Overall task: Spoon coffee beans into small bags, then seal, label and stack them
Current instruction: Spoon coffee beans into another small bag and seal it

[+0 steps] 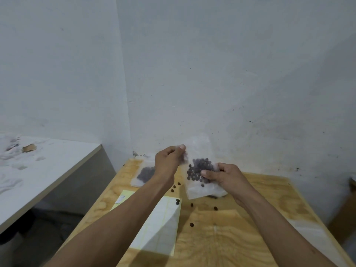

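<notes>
I hold a small frosted plastic bag (196,151) of dark coffee beans up above the wooden table (250,218). My left hand (168,160) pinches the bag's upper left edge between thumb and fingers. My right hand (223,175) grips its lower right side, thumb pressed over the beans. A second filled bag (143,175) lies flat at the table's back left, partly hidden behind my left wrist. A sheet of white labels on yellow backing (163,224) lies under my left forearm.
Several loose beans (191,224) are scattered over the table's middle, two of them on the label sheet. A white counter (38,170) with debris stands to the left across a gap. Walls close the back. A brown box (344,214) sits at the far right.
</notes>
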`<state>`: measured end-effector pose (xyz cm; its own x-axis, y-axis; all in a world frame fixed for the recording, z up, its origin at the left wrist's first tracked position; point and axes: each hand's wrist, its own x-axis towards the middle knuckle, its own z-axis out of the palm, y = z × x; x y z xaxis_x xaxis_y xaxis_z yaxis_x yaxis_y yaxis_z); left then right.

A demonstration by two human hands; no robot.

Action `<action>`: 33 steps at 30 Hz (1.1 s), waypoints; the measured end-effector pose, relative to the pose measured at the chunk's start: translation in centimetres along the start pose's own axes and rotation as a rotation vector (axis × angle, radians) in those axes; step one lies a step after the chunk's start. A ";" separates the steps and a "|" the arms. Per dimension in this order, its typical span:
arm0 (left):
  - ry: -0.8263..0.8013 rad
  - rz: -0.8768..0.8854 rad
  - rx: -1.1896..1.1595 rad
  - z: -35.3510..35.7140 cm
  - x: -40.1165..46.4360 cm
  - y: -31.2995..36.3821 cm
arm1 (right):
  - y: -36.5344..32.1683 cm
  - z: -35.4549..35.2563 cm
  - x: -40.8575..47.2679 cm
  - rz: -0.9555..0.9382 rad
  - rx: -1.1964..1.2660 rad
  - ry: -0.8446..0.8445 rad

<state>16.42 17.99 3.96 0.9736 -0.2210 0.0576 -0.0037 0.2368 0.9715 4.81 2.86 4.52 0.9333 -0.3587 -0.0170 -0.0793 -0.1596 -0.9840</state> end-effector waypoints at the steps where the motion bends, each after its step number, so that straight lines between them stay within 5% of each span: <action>1: 0.007 -0.018 -0.003 -0.1 0.0 0.1 | 0.0 -0.1 0.0 0.005 -0.025 -0.027; 9: -0.075 0.000 0.110 0.3 -1.5 0.5 | -2.7 -0.9 0.7 -0.053 0.018 0.012; 23: -0.099 -0.029 0.229 0.1 -2.2 0.3 | -3.7 -0.1 1.3 -0.078 -0.367 -0.083; 28: 0.000 -0.070 0.191 -0.8 -0.9 1.5 | -3.6 -1.3 1.9 -0.054 -0.226 -0.087; 33: 0.019 -0.083 0.154 -0.2 -0.1 2.7 | -3.4 -1.2 2.3 -0.136 -0.136 0.093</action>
<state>16.32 18.90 6.54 0.9761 -0.2157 -0.0273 0.0436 0.0708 0.9965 6.78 1.50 8.00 0.9029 -0.4075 0.1371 -0.0071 -0.3330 -0.9429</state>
